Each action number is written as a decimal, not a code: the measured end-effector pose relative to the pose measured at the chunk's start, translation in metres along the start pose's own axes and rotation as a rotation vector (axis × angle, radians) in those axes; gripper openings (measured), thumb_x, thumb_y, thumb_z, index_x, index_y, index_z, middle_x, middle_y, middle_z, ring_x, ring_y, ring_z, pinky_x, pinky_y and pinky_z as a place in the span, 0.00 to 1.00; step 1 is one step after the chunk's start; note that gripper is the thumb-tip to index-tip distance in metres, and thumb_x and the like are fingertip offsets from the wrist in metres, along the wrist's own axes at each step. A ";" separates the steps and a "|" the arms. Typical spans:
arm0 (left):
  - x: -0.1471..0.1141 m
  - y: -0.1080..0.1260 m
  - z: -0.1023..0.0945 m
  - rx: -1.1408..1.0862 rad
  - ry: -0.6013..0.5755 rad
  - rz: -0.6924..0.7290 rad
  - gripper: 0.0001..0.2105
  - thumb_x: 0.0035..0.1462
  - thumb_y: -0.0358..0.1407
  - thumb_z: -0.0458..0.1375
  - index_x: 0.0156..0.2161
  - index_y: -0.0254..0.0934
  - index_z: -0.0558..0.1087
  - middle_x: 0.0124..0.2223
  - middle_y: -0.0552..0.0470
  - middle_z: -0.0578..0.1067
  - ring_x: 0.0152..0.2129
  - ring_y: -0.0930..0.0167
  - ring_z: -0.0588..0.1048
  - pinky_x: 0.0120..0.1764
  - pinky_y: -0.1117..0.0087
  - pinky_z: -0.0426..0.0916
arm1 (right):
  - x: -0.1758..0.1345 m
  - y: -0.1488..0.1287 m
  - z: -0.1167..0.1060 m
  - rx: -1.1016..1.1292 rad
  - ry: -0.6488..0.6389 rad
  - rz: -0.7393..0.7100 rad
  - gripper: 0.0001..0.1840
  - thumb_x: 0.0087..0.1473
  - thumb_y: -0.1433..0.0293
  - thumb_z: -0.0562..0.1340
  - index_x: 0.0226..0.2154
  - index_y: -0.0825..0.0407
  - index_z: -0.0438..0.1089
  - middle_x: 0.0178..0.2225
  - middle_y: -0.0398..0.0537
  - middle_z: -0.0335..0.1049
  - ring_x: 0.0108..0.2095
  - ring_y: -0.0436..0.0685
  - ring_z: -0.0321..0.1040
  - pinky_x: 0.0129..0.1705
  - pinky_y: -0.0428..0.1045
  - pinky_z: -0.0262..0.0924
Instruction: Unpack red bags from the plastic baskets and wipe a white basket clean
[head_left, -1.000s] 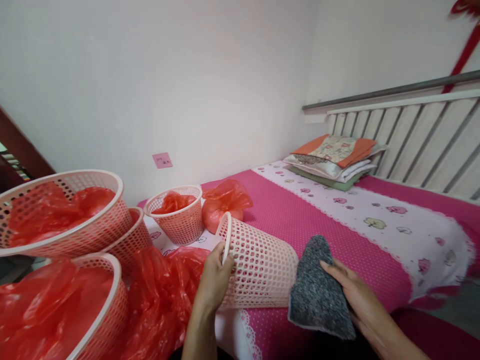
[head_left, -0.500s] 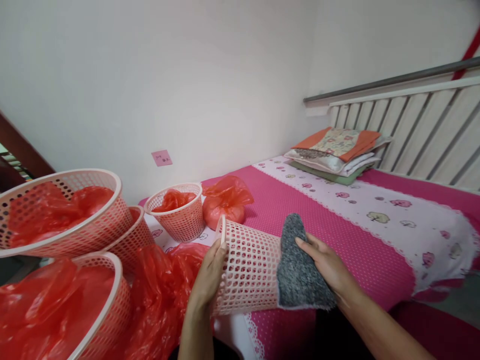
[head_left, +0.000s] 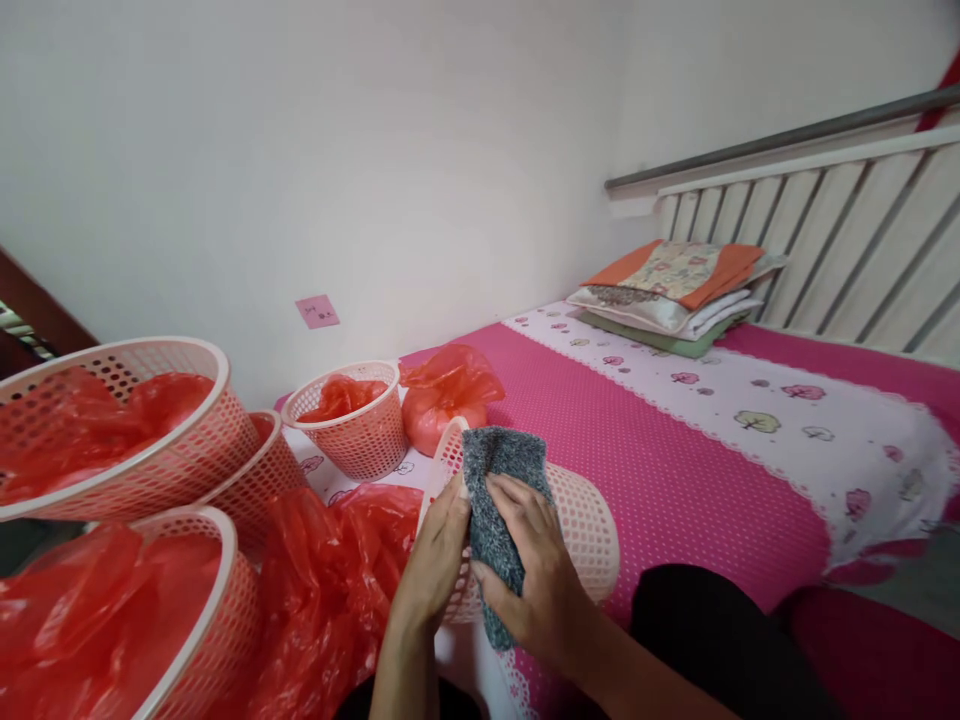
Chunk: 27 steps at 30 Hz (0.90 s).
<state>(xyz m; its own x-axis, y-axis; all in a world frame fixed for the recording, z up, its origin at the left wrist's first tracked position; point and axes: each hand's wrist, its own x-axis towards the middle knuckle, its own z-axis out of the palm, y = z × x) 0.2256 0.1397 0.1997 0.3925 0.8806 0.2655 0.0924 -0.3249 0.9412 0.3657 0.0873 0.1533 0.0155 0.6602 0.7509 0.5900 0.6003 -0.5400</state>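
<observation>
A pale pink perforated plastic basket [head_left: 589,530] lies tilted on its side in front of me, its rim toward the left. My left hand [head_left: 433,560] grips that rim, with the fingers partly hidden. Over the basket's side near the rim lies a grey fuzzy cloth [head_left: 506,465], and my right hand [head_left: 536,570] holds it pressed against the wall. Just left of my left hand, a crumpled red plastic bag [head_left: 330,580] spreads over the bed.
Several pink baskets with red bags stand at left, including a large one [head_left: 127,430] and a smaller one [head_left: 360,430]. A tied red bag [head_left: 450,400] sits by the wall. Folded bedding [head_left: 671,290] rests on the pink bedspread [head_left: 697,480], near a white slatted rail [head_left: 832,240].
My right hand has moved the cloth left along the basket, from its base end to near the rim. The base is now uncovered. My left hand still holds the rim.
</observation>
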 end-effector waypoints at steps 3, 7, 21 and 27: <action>0.001 -0.001 0.002 -0.007 -0.027 0.025 0.26 0.72 0.49 0.48 0.67 0.39 0.69 0.72 0.46 0.65 0.69 0.61 0.63 0.72 0.58 0.50 | -0.007 0.009 0.000 -0.097 -0.016 -0.085 0.37 0.64 0.74 0.57 0.73 0.51 0.50 0.67 0.57 0.61 0.70 0.66 0.54 0.68 0.66 0.58; 0.002 0.000 0.009 -0.017 -0.032 0.045 0.26 0.72 0.48 0.48 0.68 0.39 0.68 0.72 0.46 0.65 0.69 0.61 0.62 0.72 0.57 0.51 | -0.005 0.015 -0.001 -0.174 0.015 -0.123 0.38 0.65 0.76 0.54 0.74 0.51 0.47 0.67 0.56 0.63 0.70 0.65 0.54 0.68 0.67 0.57; 0.007 0.010 0.023 0.003 -0.053 0.023 0.24 0.69 0.48 0.53 0.64 0.38 0.72 0.64 0.45 0.73 0.62 0.59 0.69 0.68 0.59 0.55 | 0.028 0.032 -0.017 -0.094 0.051 -0.055 0.34 0.60 0.80 0.51 0.66 0.50 0.64 0.62 0.54 0.72 0.64 0.61 0.67 0.65 0.65 0.63; 0.002 0.009 0.021 0.026 -0.044 -0.147 0.29 0.66 0.51 0.54 0.67 0.39 0.69 0.38 0.50 0.80 0.34 0.64 0.75 0.46 0.60 0.73 | 0.041 0.058 -0.027 -0.058 -0.015 0.105 0.30 0.59 0.80 0.51 0.61 0.54 0.70 0.59 0.57 0.74 0.61 0.62 0.70 0.64 0.64 0.65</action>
<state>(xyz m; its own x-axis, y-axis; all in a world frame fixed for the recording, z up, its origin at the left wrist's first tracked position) 0.2464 0.1315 0.2047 0.4130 0.9034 0.1151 0.1754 -0.2029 0.9634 0.4229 0.1368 0.1627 0.0677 0.7249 0.6855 0.6315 0.5008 -0.5919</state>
